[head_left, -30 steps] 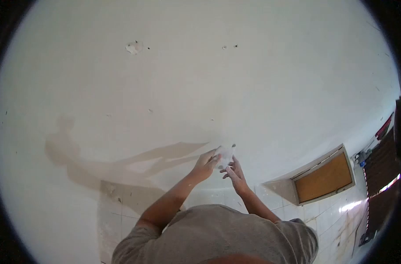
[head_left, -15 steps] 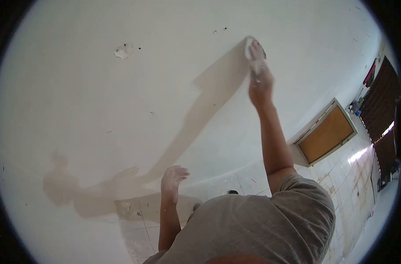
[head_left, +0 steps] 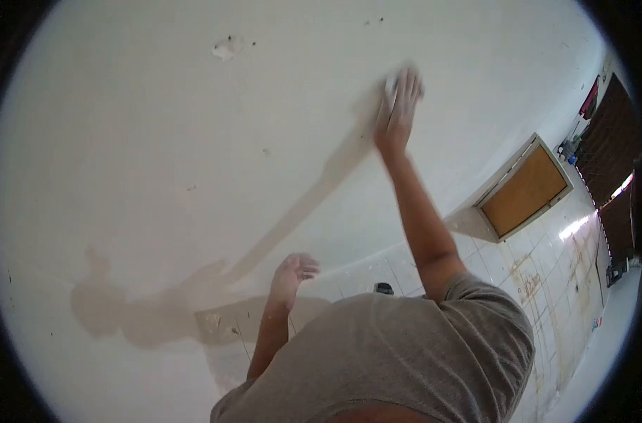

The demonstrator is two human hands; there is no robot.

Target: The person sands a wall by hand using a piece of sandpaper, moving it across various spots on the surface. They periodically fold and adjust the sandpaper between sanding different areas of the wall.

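Note:
My right hand [head_left: 398,109] is raised flat against the white wall [head_left: 159,141], fingers spread over a small white pad [head_left: 389,86] that it presses to the surface. The pad is mostly hidden under the fingers. My left hand [head_left: 293,272] hangs low near the base of the wall, fingers loosely apart and holding nothing. My grey T-shirt [head_left: 398,359] fills the bottom of the view. My arm's shadow runs diagonally down the wall.
A chipped patch [head_left: 227,48] and small holes [head_left: 374,21] mark the wall high up. At right sits a wooden panel in a pale frame [head_left: 524,190] above the stained tiled floor [head_left: 546,282]. A dark door [head_left: 610,162] stands far right. A small dark object [head_left: 383,287] lies on the floor.
A second ago both hands held the white pad together low in front of me. My right hand carried it up to the wall and has slid slightly down-left; my left hand dropped away.

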